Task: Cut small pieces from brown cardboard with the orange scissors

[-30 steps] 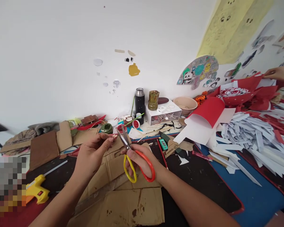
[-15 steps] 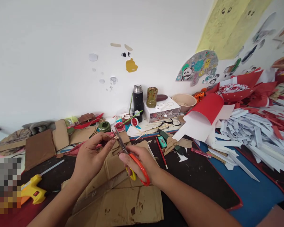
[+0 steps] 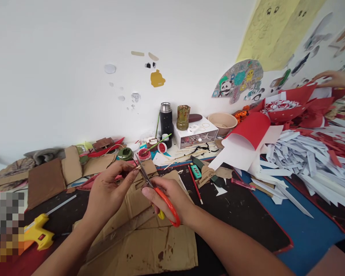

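Note:
My right hand [image 3: 172, 194] grips a pair of scissors [image 3: 165, 197] with an orange-red and yellow handle. Their metal blades point up and away from me, slightly apart. On the left, my left hand [image 3: 110, 188] pinches a small, thin, light-brown piece [image 3: 138, 167] between thumb and fingers. That piece meets the scissor blades; its exact kind is too small to make out. Both hands are raised over flat sheets of cardboard [image 3: 161, 253], and a clear ruler [image 3: 126, 230] lies across these.
To the left are a yellow glue gun [image 3: 39, 232] and brown cardboard pieces [image 3: 46, 180]. Paint jars [image 3: 125, 154], a black flask [image 3: 166, 120] and a white box [image 3: 195, 134] stand near the wall. Paper strips [image 3: 296, 153] heap at right, where another person's hand [image 3: 335, 79] touches red wrapping.
My hands and the scissors hold nearly the same pose; the whole view has shifted slightly. The other person's hand at far right has reached farther left over the red wrapping.

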{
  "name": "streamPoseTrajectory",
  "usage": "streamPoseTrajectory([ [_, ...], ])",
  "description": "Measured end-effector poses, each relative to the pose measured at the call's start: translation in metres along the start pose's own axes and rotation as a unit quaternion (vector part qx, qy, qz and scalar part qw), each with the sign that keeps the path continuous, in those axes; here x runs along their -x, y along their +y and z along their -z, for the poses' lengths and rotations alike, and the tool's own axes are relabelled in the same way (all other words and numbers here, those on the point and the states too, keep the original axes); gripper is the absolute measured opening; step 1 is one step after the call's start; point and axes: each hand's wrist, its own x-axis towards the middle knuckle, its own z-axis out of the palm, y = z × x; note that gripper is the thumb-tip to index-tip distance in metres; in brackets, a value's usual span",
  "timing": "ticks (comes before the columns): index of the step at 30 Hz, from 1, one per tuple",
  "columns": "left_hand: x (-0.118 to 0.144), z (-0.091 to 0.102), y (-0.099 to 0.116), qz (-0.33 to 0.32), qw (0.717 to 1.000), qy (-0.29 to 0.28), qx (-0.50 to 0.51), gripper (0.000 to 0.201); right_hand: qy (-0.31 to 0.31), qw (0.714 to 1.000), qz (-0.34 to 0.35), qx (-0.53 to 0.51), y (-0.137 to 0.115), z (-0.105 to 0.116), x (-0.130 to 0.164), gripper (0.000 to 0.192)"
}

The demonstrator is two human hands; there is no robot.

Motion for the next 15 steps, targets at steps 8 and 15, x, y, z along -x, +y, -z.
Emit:
streamPoseTrajectory([
  [8, 0.0006, 0.0023, 0.0000, -0.062, 0.997, -0.004, -0.039, 0.019, 0.004, 1.000, 0.005, 0.006, -0.0021, 0.0010, 0.0005, 0.047],
  [15, -0.0005, 0.0024, -0.0003, -0.136, 0.986, 0.009, -0.095, 0.017, 0.008, 1.000, -0.005, 0.013, 0.0016, 0.0009, -0.0005, 0.047],
])
